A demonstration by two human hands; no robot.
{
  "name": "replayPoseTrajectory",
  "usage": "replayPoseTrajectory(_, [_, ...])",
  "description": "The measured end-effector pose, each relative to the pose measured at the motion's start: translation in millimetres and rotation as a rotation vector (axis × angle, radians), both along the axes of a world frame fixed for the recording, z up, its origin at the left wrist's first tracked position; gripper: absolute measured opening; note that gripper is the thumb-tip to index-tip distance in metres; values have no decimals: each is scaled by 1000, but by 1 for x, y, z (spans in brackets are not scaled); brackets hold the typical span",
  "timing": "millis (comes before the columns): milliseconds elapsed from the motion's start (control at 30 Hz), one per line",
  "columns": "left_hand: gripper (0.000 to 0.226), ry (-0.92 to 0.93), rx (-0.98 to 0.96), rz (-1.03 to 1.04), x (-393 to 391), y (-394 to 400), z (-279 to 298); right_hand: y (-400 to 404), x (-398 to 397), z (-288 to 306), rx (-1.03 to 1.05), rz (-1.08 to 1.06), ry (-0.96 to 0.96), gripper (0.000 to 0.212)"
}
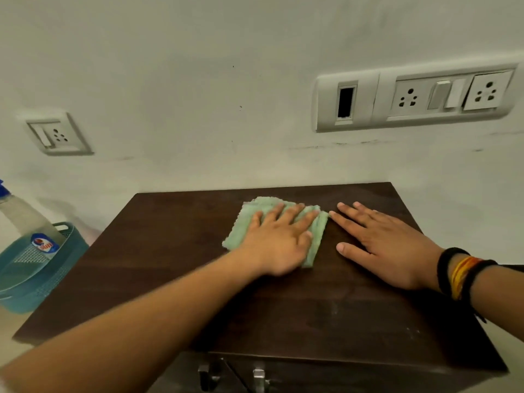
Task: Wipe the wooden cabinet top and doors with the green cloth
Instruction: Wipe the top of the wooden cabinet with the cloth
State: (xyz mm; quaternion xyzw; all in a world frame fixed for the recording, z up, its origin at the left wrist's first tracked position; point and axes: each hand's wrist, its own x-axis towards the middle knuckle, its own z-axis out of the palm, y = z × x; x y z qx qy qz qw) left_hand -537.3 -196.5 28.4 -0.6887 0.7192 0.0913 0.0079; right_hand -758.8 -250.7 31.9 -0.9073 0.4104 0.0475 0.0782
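Green cloth (pixel 252 222) lies flat on cabinet top (pixel 141 265) under spread left hand (pixel 279 242); right hand (pixel 380 245) flat beside it.

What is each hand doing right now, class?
Left hand: open, flat, pressing the green cloth onto the cabinet top.
Right hand: open, flat on the wood, holding nothing.

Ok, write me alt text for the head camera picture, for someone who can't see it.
A left hand presses a green cloth flat on a dark wooden cabinet top, while the right hand, thread bands at its wrist, rests flat beside it. A blue basket with a spray bottle stands left; sockets line the wall.
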Motion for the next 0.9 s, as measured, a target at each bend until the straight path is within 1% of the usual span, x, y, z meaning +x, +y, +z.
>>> replayPoseTrajectory(33, [55,-5,-18,62,11,-19,4,-1,-2,1,1,-1,-1,75])
replayPoseTrajectory(100, [57,-16,-29,297,48,-36,8,-1,-4,3,7,7,-6,75])
replayPoseTrajectory(133, [58,-34,-24,370,57,-29,4,-1,-5,2,8,13,-11,75])
replayPoseTrajectory(167, [58,-49,-15,379,53,-18,1,-2,-7,1,7,15,-19,75])
replayPoseTrajectory(200, [58,-55,-8,323,36,-7,0,-3,-9,1,9,8,-28,75])
replayPoseTrajectory(267, [58,-24,-29,103,-9,-1,-5,-3,-9,1,5,0,-41,77])
replayPoseTrajectory(300, [57,-18,-42,10,-22,-13,-6,-3,-8,0,-6,-5,-48,79])
replayPoseTrajectory(333, [57,-12,-46,-32,-26,-29,-4,-2,-8,0,-13,-16,-56,81])
replayPoseTrajectory(367, [56,-5,-40,-10,-21,-47,1,-1,-11,-1,-17,-31,-70,81])
replayPoseTrajectory(433, [57,-15,-23,159,1,-59,4,0,-20,-2,-24,-43,-89,79])
replayPoseTrajectory(467, [57,-30,-15,230,6,-51,0,1,-25,-4,-24,-43,-88,77])
replayPoseTrajectory(500, [58,-45,-1,243,0,-36,-2,3,-31,-5,-24,-48,-87,76])
replayPoseTrajectory(533, [58,-52,15,196,-16,-22,0,5,-36,-6,-27,-65,-94,75])
replayPoseTrajectory(600, [57,-34,9,-21,-55,-16,-2,11,-40,-8,-44,-104,-108,75])
replayPoseTrajectory(633, [57,-19,-5,-118,-67,-30,-3,14,-41,-8,-51,-124,-111,76])
replayPoseTrajectory(667, [56,-2,-11,-158,-72,-49,0,17,-43,-7,-47,-146,-109,77])
replayPoseTrajectory(700, [55,9,-14,-130,-69,-69,4,19,-48,-6,-38,-162,-103,77])
replayPoseTrajectory(733, [55,4,-14,-57,-62,-81,8,21,-53,-6,-27,-167,-98,78])
replayPoseTrajectory(800, [56,-24,-20,80,-49,-73,0,24,-61,-6,2,-161,-89,78])
replayPoseTrajectory(833, [56,-36,-13,88,-53,-55,-5,25,-65,-8,18,-165,-101,78])
replayPoseTrajectory(900, [57,-38,-29,-27,-84,-25,-5,19,-68,-11,35,-182,-153,78])
